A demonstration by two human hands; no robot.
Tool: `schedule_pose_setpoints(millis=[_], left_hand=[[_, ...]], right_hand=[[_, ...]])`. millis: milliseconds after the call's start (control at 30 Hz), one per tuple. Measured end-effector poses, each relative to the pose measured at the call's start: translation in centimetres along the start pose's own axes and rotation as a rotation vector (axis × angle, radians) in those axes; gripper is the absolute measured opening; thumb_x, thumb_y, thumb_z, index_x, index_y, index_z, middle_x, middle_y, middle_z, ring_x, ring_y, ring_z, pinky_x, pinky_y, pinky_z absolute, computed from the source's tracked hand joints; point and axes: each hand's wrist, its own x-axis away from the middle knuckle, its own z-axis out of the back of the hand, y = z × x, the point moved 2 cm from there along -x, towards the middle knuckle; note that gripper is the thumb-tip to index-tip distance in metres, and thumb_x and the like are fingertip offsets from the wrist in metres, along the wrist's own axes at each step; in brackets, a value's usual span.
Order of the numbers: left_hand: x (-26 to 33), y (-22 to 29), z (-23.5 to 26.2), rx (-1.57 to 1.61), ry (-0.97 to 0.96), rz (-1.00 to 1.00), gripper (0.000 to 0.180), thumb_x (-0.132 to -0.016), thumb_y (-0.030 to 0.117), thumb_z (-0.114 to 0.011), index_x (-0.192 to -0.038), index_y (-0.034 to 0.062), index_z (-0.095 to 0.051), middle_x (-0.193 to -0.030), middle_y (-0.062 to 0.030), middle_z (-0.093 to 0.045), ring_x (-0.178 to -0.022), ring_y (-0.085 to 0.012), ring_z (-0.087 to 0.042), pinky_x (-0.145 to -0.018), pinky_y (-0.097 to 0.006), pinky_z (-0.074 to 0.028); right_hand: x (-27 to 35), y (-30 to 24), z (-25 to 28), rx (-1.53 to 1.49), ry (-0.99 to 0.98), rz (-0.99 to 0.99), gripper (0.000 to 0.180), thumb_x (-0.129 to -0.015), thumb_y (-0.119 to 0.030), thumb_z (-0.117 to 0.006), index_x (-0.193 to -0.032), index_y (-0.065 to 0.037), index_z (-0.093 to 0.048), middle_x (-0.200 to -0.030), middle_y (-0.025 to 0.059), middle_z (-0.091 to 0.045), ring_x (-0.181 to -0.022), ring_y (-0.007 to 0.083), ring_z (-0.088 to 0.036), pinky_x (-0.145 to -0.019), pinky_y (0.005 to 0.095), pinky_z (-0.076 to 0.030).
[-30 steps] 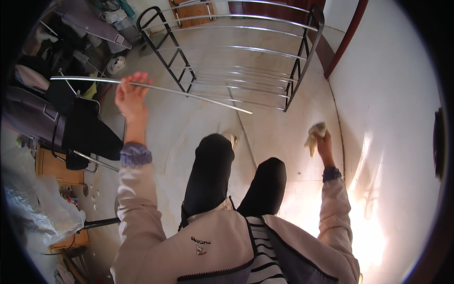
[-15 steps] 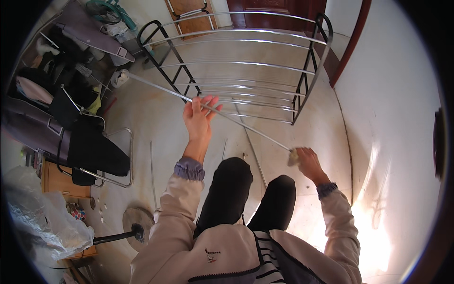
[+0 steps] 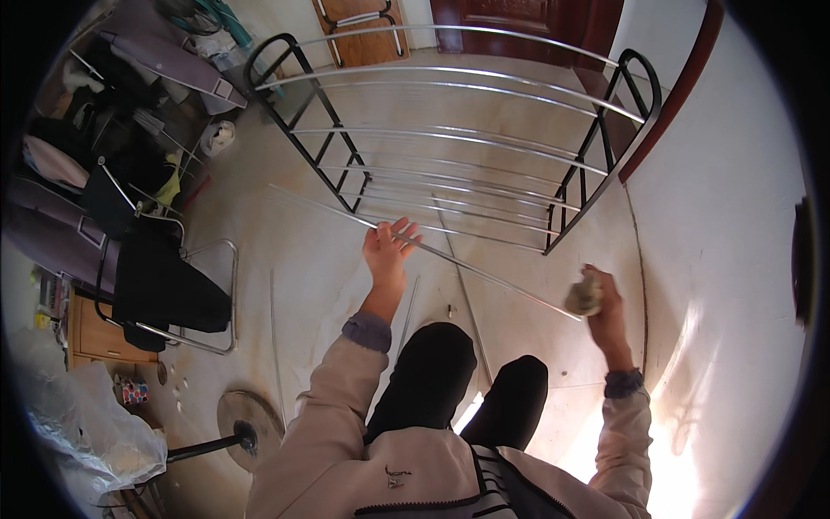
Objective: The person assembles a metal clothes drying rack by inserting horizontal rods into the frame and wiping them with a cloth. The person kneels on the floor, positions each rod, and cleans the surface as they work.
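Note:
My left hand (image 3: 386,259) grips a long thin metal rod (image 3: 484,274) between thumb and fingers, the other fingertips spread. The rod slants from the far left down to the right, in front of a rack. In my right hand (image 3: 612,318) is a crumpled, dirty-beige cloth (image 3: 584,296), held close by the rod's bare near end. Whether the cloth touches that end, I cannot tell. Beyond both hands stands the shoe rack (image 3: 467,131), with black side frames and several silver crossbars.
Several loose rods, one a thin rod (image 3: 462,285), lie on the floor around my knees. A black folding chair (image 3: 177,281) stands at left, near a round stand base (image 3: 251,428) and a clear plastic bag (image 3: 95,424). A white wall (image 3: 726,225) bounds the right side.
My right hand and the cloth have moved right, uncovering the rod's near end. My left hand and the rod sit lower and further right. The view of the rack has shifted slightly.

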Motion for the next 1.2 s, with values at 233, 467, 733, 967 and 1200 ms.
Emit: schedule_pose_setpoints(millis=[233,467,733,967,1200], left_hand=[[-0.1,-1.5,0.3,0.019,-0.03,0.108,0.019,-0.103,0.018,-0.047,-0.102,-0.0002,-0.045,-0.118,-0.0259,-0.059,-0.11,-0.0411,-0.064,-0.09,-0.057,-0.059],[-2.4,-4.7,5.9,-0.022,0.134,0.168,0.019,-0.099,0.017,-0.049,-0.102,-0.0008,-0.044,-0.115,-0.0233,-0.06,-0.106,-0.0397,-0.065,-0.085,-0.055,-0.06],[-7.3,-10.5,10.0,-0.335,0.209,0.361,0.02,-0.095,0.02,-0.048,-0.102,0.0007,-0.049,-0.107,-0.022,-0.07,-0.081,-0.0263,-0.069,-0.073,-0.04,-0.059],[-9.2,-19.4,8.0,-0.26,0.016,0.537,0.019,-0.096,0.019,-0.049,-0.094,0.0006,-0.054,-0.1,-0.0199,-0.072,-0.072,-0.0214,-0.067,-0.065,-0.035,-0.058],[-15.3,-22.0,7.9,-0.237,-0.009,0.568,0.017,-0.098,0.018,-0.051,-0.095,0.0017,-0.055,-0.097,-0.0196,-0.071,-0.075,-0.022,-0.068,-0.063,-0.034,-0.058]], right_hand=[[0.6,1.4,-9.9,0.243,-0.442,0.223,0.043,-0.071,0.004,-0.063,-0.112,-0.01,-0.06,-0.088,0.0068,-0.064,-0.086,0.0297,-0.061,-0.075,0.0425,-0.047],[6.9,13.9,-8.1,0.421,-0.527,-0.02,0.031,-0.074,0.001,-0.058,-0.103,-0.008,-0.064,-0.09,0.0106,-0.067,-0.09,0.0319,-0.063,-0.081,0.0446,-0.049],[10.9,20.9,-1.5,-0.113,-0.21,-0.653,0.033,-0.083,0.001,-0.053,-0.115,0.001,-0.061,-0.102,0.0137,-0.07,-0.094,0.024,-0.069,-0.082,0.0336,-0.054],[6.7,16.1,-3.4,-0.192,-0.143,-0.612,0.029,-0.085,0.001,-0.054,-0.112,0.0,-0.064,-0.096,0.0066,-0.07,-0.092,0.0151,-0.066,-0.084,0.0303,-0.052],[5.0,14.5,-5.2,-0.109,-0.196,-0.752,0.023,-0.081,0.002,-0.048,-0.099,0.0,-0.062,-0.09,0.0066,-0.07,-0.084,0.0144,-0.066,-0.077,0.031,-0.055]])
